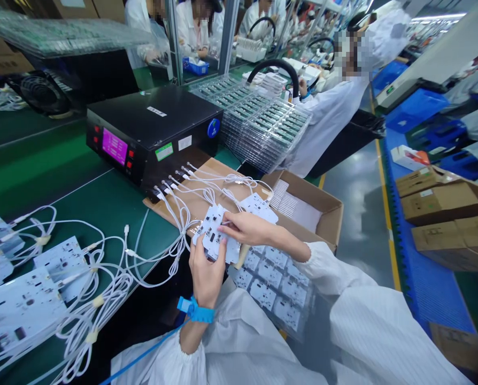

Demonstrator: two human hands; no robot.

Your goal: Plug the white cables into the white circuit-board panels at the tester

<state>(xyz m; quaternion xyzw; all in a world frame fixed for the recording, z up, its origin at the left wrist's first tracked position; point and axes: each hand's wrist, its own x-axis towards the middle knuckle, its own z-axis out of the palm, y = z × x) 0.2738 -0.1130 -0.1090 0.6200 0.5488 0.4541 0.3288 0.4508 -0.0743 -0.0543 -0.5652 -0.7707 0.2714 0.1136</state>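
Observation:
A white circuit board [210,231] with small dark parts is tilted up in front of me. My left hand [207,270], with a blue strap around its wrist, grips the lower edge between thumb and fingers. Over the board's upper right side, my right hand [243,227] has its fingers pinched together; what lies between them is too small to make out. Just behind is another white board [259,206] with white cables [209,195] near it. Below my right forearm, a clear tray [299,326] holds several similar boards.
A black tester [154,115] with a pink screen stands beyond, cables plugged along its front. More boards [24,302] and tangled cables [98,299] lie on the green table at left. A cardboard box [331,214], stacked clear trays [259,117] and a co-worker [335,112] are at right.

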